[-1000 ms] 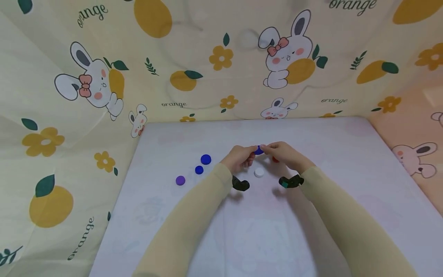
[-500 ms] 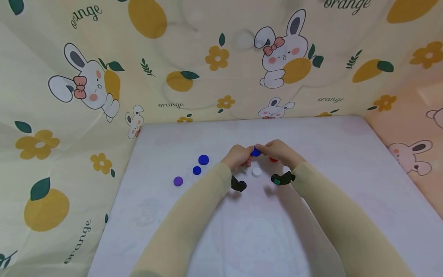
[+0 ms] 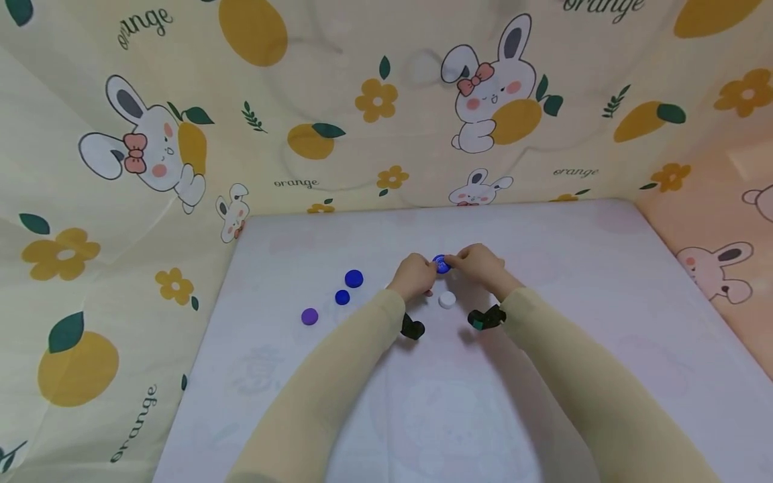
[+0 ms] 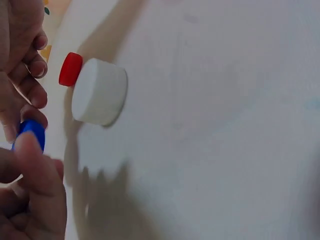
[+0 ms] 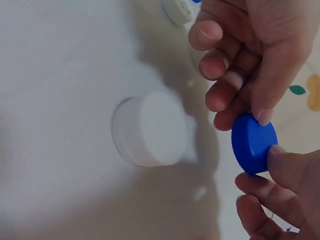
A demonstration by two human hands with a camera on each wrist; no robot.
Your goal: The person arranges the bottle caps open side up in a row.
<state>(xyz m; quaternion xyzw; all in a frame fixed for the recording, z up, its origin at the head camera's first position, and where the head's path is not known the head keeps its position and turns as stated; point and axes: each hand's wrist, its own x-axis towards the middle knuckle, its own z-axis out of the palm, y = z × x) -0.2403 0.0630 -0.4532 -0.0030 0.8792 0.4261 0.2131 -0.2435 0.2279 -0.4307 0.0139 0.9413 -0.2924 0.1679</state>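
Both hands pinch one blue bottle cap [image 3: 442,263] held over the back middle of the table. My left hand [image 3: 413,276] grips its left edge between thumb and fingertips, and my right hand [image 3: 480,263] pinches the right edge. In the right wrist view the blue cap [image 5: 254,142] sits between both thumbs, its smooth side showing. Just below the hands a white cap [image 3: 447,300] rests on the table. Close beside it in the left wrist view lies a red cap [image 4: 71,69], which the right hand covers in the head view.
Left of the hands, a large blue cap [image 3: 353,278], a smaller blue cap [image 3: 342,297] and a purple cap [image 3: 310,316] lie on the white table [image 3: 435,409]. Another white cap with printing [image 5: 177,10] shows near the left hand. Patterned cloth [image 3: 338,100] surrounds the table.
The blue cap has turned in the fingers, so a lined, paler face now shows in the head view. Both hands stay on it, the right having shifted slightly left; the red cap is now covered.
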